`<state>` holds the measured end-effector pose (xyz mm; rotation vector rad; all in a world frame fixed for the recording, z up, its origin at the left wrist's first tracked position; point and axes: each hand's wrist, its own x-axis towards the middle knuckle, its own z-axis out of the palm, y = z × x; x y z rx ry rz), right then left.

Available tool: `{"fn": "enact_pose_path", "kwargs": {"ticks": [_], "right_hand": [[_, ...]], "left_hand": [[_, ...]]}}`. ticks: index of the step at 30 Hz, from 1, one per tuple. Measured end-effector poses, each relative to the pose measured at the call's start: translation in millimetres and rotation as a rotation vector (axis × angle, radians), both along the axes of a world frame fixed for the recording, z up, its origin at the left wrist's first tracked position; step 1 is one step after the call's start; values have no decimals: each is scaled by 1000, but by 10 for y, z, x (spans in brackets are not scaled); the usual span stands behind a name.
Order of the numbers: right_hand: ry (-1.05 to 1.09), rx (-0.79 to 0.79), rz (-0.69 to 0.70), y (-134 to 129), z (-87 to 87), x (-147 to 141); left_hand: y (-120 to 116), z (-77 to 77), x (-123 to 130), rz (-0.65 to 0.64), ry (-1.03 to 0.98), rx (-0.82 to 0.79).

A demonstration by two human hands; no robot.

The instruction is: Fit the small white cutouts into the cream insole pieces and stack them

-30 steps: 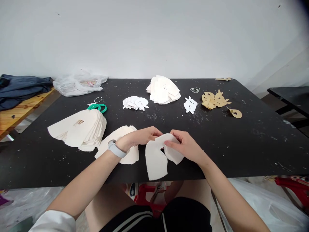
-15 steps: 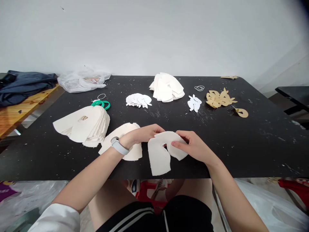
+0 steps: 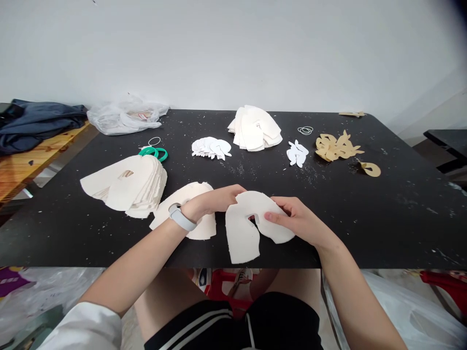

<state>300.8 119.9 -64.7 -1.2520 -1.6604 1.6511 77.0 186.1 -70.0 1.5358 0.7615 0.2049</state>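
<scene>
A cream-white, arch-shaped felt piece [image 3: 242,233] with a narrow slot in its middle is held up at the table's front edge. My right hand [image 3: 292,216] pinches its right lobe, thumb in front and fingers behind. From the left, my left hand [image 3: 226,197] grips the piece's upper left edge, its fingertips hidden behind the material. Under my left wrist lies another cream felt piece [image 3: 202,228], partly covered by the forearm. A thick stack of similar felt pieces [image 3: 116,187] rests farther left.
Green-handled scissors [image 3: 160,154] lie behind the left stack. Farther back are white cutouts [image 3: 211,148], another cream stack [image 3: 255,129], smaller white cutouts [image 3: 297,154], white rings [image 3: 305,130] and tan cutouts [image 3: 337,146]. A plastic bag [image 3: 126,116] sits at the back left.
The right lobe of the held felt piece has swung outward to the right with my right hand, and the slot looks wider. My left hand has hardly moved; the view has shifted slightly.
</scene>
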Motion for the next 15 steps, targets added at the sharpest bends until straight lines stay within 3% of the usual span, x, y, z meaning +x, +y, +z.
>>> {"fn": "enact_pose_path", "kwargs": {"ticks": [7, 15], "right_hand": [[-64, -3, -20, 12, -22, 1], [-175, 24, -23, 21, -44, -8]], "left_hand": [[15, -8, 6, -44, -12, 66], [10, 17, 10, -82, -11, 0]]}}
